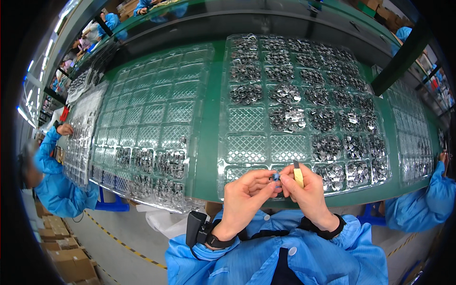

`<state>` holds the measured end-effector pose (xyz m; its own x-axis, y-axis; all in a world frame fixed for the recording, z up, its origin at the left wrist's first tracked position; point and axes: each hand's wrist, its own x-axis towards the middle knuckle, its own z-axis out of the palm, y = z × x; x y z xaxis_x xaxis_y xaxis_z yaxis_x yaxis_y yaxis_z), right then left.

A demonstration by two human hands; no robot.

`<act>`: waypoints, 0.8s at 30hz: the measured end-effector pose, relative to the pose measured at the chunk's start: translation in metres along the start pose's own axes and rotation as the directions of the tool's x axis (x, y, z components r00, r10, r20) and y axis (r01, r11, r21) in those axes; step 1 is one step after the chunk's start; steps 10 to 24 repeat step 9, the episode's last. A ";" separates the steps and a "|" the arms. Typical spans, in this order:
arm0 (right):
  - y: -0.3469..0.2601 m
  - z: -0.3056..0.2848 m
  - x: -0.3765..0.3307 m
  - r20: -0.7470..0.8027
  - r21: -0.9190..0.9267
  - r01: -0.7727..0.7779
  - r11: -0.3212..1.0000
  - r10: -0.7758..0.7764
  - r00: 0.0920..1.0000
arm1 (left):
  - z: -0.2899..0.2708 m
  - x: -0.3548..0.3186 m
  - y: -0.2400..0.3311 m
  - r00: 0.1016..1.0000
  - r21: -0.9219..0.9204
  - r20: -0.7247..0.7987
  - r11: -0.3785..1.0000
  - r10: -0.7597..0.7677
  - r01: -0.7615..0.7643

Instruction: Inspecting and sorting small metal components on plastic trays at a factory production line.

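Near the table's front edge, my two hands meet over the near side of a clear plastic tray (221, 142). Pinched in the fingertips of my left hand (247, 192) is a small dark-blue part (275, 176); its exact kind is too small to make out. My right hand (308, 192) is closed around a slim tool with a yellow-wrapped handle and a dark flat end (298, 175), which points away from me. Its thumb and forefinger also touch the part. Piles of small shiny black-and-silver pieces (327, 147) fill many of the tray's compartments, while several at the left show their crosshatched floor.
To the left lies another clear tray (142, 111), with similar pieces in its nearer compartments. A white-covered tray (78, 137) lies beyond it, by a co-worker's hand (65, 129). At the right, a dark post (399, 57) rises near a further tray (413, 128) and another person's blue sleeve (422, 199).
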<state>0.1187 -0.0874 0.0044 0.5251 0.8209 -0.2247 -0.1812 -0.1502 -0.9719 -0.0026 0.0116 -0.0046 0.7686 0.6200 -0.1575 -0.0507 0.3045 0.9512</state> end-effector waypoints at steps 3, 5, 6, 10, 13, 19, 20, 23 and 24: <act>0.002 -0.001 0.001 0.008 -0.018 0.008 1.000 -0.007 1.000 | -0.001 0.002 0.002 0.999 -0.043 0.021 0.998 -0.037 0.038; 0.001 0.000 0.001 0.004 -0.033 0.002 0.999 -0.001 1.000 | -0.002 0.001 0.001 0.998 -0.061 0.029 0.997 -0.049 0.051; 0.001 -0.001 0.001 0.008 -0.046 -0.003 0.999 0.004 1.000 | -0.003 0.001 0.000 0.999 -0.057 0.031 0.998 -0.037 0.039; 0.002 -0.001 0.002 -0.001 -0.052 0.001 0.999 -0.001 1.000 | -0.002 0.001 0.001 0.999 -0.038 0.032 0.999 -0.021 0.022; 0.002 -0.001 0.002 -0.001 -0.052 0.001 0.999 -0.001 1.000 | -0.002 0.001 0.001 0.999 -0.038 0.032 0.999 -0.021 0.022; 0.002 -0.001 0.002 -0.001 -0.052 0.001 0.999 -0.001 1.000 | -0.002 0.001 0.001 0.999 -0.038 0.032 0.999 -0.021 0.022; 0.002 -0.001 0.002 -0.001 -0.052 0.001 0.999 -0.001 1.000 | -0.002 0.001 0.001 0.999 -0.038 0.032 0.999 -0.021 0.022; 0.002 -0.001 0.002 -0.001 -0.052 0.001 0.999 -0.001 1.000 | -0.002 0.001 0.001 0.999 -0.038 0.032 0.999 -0.021 0.022; 0.002 -0.001 0.002 -0.001 -0.052 0.001 0.999 -0.001 1.000 | -0.002 0.001 0.001 0.999 -0.038 0.032 0.999 -0.021 0.022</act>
